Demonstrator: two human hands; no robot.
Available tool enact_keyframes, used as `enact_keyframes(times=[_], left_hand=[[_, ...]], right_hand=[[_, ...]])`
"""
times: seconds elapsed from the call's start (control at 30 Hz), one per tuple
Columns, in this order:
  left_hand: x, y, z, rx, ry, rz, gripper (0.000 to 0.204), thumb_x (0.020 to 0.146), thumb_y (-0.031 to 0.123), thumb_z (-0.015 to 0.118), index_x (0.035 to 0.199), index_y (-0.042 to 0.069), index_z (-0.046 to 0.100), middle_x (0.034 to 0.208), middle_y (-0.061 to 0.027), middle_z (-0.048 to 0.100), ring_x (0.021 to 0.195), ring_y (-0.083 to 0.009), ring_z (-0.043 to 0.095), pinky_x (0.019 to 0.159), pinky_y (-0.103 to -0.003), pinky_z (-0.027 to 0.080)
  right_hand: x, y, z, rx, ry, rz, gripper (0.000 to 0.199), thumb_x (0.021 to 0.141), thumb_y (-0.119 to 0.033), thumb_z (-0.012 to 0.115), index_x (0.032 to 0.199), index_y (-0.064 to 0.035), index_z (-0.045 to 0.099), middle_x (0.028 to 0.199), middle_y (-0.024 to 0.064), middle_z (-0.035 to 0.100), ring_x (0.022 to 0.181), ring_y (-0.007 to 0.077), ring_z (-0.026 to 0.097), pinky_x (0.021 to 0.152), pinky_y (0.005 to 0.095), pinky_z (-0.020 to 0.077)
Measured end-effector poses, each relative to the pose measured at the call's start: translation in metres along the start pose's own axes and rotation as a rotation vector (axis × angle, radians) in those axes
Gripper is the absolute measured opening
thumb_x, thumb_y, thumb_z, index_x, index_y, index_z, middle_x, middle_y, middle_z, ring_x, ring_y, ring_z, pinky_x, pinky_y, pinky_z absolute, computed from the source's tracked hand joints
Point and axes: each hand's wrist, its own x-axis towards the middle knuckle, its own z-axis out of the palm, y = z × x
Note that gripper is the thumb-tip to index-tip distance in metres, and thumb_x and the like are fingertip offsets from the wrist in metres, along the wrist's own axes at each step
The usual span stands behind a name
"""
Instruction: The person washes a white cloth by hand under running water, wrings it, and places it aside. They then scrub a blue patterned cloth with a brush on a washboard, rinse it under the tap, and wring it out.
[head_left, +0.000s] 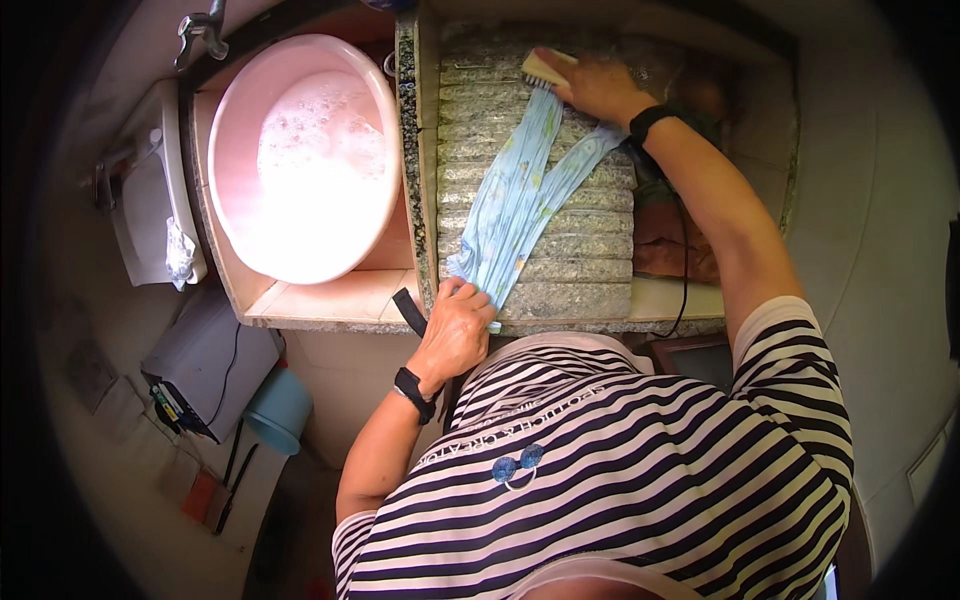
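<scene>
Left hand (455,325) fingers curl shut on the cloth's (520,200) near end; right hand (597,85) grips a brush (545,68) at its far end; hard strokes could tug it loose

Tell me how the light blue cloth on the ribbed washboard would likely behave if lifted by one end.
The light blue cloth would probably hang limp: it lies flat, following the stone washboard ridges. It looks wet, with a soapy pink basin beside it, so likely heavier than it seems and clingy. The left hand pins one end while the right hand holds a brush, suggesting it slides.
</scene>
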Motion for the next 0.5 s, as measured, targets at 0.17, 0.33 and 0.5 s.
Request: enact_keyframes(times=[0.17, 0.33, 0.5], left_hand=[[0.006, -0.001, 0.001, -0.002, 0.003, -0.002, 0.008, 0.065, -0.001, 0.062, 0.071, 0.004, 0.059, 0.074, -0.0098, 0.052, 0.083, -0.0305, 0.054, 0.092, -0.044, 0.039], [0.002, -0.003, 0.004, 0.014, 0.005, 0.015, 0.01, 0.065, 0.0, 0.062, 0.073, 0.005, 0.061, 0.075, -0.0095, 0.052, 0.083, -0.0306, 0.053, 0.09, -0.043, 0.038], [0.017, 0.001, -0.005, -0.014, -0.033, -0.072, 0.008, 0.069, 0.002, 0.061, 0.076, 0.004, 0.062, 0.076, -0.0133, 0.059, 0.081, -0.0323, 0.055, 0.086, -0.043, 0.038]], right_hand=[[-0.028, -0.043, 0.005, -0.018, 0.175, -0.333, 0.07, 0.093, -0.042, 0.067, 0.157, -0.0238, 0.046, 0.105, 0.0259, 0.064, 0.088, 0.038, 0.065, 0.076, 0.0509, 0.0536], [-0.092, -0.041, 0.023, -0.004, 0.136, -0.619, 0.073, 0.092, -0.042, 0.066, 0.159, -0.0342, 0.04, 0.101, 0.0197, 0.064, 0.093, 0.0343, 0.065, 0.085, 0.0544, 0.0492], [-0.066, 0.068, 0.025, -0.058, 0.198, 0.285, 0.074, 0.096, -0.05, 0.058, 0.163, -0.0283, 0.034, 0.115, 0.0257, 0.067, 0.106, 0.0433, 0.066, 0.093, 0.055, 0.0499]])
